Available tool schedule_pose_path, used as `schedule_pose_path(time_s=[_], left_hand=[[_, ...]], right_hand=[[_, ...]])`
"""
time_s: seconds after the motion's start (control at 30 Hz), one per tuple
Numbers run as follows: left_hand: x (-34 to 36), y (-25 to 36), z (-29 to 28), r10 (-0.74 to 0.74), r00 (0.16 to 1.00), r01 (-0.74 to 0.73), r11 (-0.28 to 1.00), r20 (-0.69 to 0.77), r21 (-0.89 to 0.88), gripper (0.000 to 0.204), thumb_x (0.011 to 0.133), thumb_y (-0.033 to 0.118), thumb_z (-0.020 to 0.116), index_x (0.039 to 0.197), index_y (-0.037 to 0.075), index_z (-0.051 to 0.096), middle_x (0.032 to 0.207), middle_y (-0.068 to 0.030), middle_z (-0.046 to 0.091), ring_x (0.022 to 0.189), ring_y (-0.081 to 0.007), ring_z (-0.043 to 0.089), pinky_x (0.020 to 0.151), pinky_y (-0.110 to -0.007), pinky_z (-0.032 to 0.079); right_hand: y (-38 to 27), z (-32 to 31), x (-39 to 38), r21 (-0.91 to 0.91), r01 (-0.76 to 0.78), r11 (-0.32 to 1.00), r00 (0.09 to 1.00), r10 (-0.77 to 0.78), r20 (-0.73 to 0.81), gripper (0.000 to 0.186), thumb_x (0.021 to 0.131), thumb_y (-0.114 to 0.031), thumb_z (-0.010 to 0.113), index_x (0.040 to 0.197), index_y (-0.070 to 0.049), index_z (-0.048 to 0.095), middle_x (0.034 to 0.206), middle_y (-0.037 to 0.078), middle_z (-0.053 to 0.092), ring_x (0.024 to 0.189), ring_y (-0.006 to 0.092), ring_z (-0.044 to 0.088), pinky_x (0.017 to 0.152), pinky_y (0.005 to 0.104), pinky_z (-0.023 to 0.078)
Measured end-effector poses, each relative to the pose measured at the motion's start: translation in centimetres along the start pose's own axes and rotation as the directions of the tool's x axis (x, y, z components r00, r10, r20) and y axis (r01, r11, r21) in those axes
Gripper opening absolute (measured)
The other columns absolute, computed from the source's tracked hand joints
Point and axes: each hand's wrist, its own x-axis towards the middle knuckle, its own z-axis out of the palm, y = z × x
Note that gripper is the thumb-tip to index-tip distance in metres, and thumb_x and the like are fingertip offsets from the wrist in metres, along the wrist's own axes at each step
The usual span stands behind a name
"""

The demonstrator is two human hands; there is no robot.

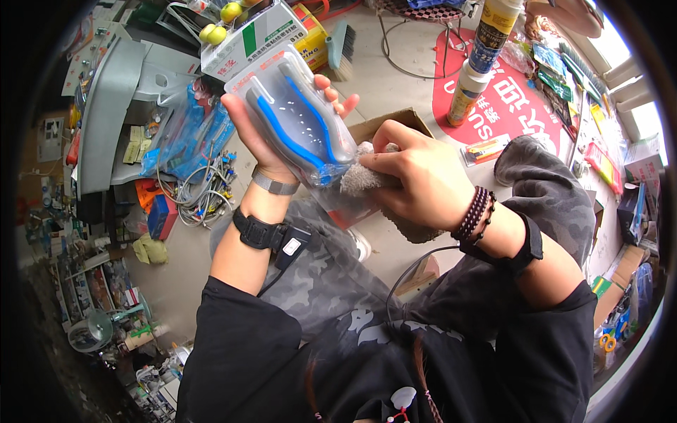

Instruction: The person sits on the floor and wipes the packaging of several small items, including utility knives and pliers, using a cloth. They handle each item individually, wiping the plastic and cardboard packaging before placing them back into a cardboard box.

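A clear plastic package [288, 123] holding a tool with blue-and-grey handles is tilted up in front of me. My left hand [257, 144] grips it from behind and along its left side, fingertips showing past the right edge. My right hand [416, 173] is closed on a grey fuzzy cloth [356, 182] against the lower right part of the package, hiding some of it. An open cardboard box [402, 120] is partly visible behind my right hand. My legs in grey camouflage trousers are bent beneath my arms.
Beyond lie a white box [247, 39], yellow-green fruit [211, 34], a brush [342, 53] and two stacked bottles [486, 35] on a red sign [522, 106]. Coiled cables [201, 194] and blue bags [187, 134] lie left; assorted packages line the right. A person's foot [578, 14] shows top right.
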Motion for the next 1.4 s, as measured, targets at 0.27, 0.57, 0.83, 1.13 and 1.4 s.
schedule_pose_path(time_s=[0.27, 0.57, 0.83, 1.13, 1.4], left_hand=[[-0.5, -0.7, -0.8, -0.094, 0.995, 0.094, 0.995, 0.018, -0.018, 0.115, 0.062, 0.094, 0.044, 0.12, -0.005, 0.054, 0.103, -0.0146, 0.062, 0.089, -0.0295, 0.06, 0.112, -0.055, 0.027], [-0.3, 0.9, -0.7, -0.017, 0.985, 0.022, 0.999, 0.174, -0.027, 0.098, 0.065, 0.087, 0.055, 0.108, -0.002, 0.053, 0.094, -0.0084, 0.051, 0.086, -0.0223, 0.047, 0.112, -0.047, 0.031], [-0.5, 2.3, -1.1, 0.074, 0.966, -0.033, 0.985, 0.248, -0.168, 0.101, 0.065, 0.088, 0.053, 0.109, -0.002, 0.054, 0.096, -0.0123, 0.051, 0.091, -0.0265, 0.05, 0.11, -0.047, 0.033], [-0.3, 1.3, 0.1, 0.02, 0.98, -0.004, 0.997, 0.196, -0.083, 0.093, 0.063, 0.081, 0.064, 0.107, 0.001, 0.049, 0.099, -0.0086, 0.048, 0.09, -0.0224, 0.046, 0.112, -0.043, 0.033], [-0.4, 0.0, 0.4, 0.052, 0.991, -0.051, 0.999, 0.125, -0.007, 0.11, 0.058, 0.091, 0.054, 0.112, -0.004, 0.047, 0.104, -0.014, 0.05, 0.098, -0.0272, 0.05, 0.109, -0.046, 0.032]], right_hand=[[0.7, 0.9, -0.7, 0.085, 0.069, 0.994, 0.982, -0.082, 0.168, 0.031, 0.064, -0.008, 0.068, 0.095, -0.009, 0.071, 0.091, 0.008, 0.057, 0.081, 0.027, 0.061, 0.067, 0.0368, 0.05], [0.4, -0.8, -0.4, 0.243, 0.329, 0.912, 0.924, -0.364, 0.115, 0.047, 0.049, -0.005, 0.068, 0.096, -0.008, 0.072, 0.089, 0.007, 0.058, 0.078, 0.0267, 0.061, 0.064, 0.0364, 0.05], [1.2, -3.4, 0.2, 0.184, 0.18, 0.966, 0.963, -0.212, 0.168, 0.038, 0.058, -0.008, 0.068, 0.095, -0.002, 0.071, 0.092, 0.011, 0.06, 0.082, 0.0287, 0.062, 0.07, 0.0362, 0.051], [-0.1, -0.7, 0.3, -0.013, 0.13, 0.991, 0.989, -0.131, -0.066, 0.033, 0.064, -0.021, 0.074, 0.093, -0.006, 0.071, 0.088, 0.008, 0.057, 0.077, 0.0266, 0.061, 0.067, 0.035, 0.052], [-0.3, -0.1, 0.6, -0.15, -0.091, 0.984, 0.995, 0.094, 0.018, 0.017, 0.067, -0.021, 0.075, 0.078, -0.009, 0.071, 0.08, 0.005, 0.058, 0.074, 0.0244, 0.063, 0.065, 0.0357, 0.052]])
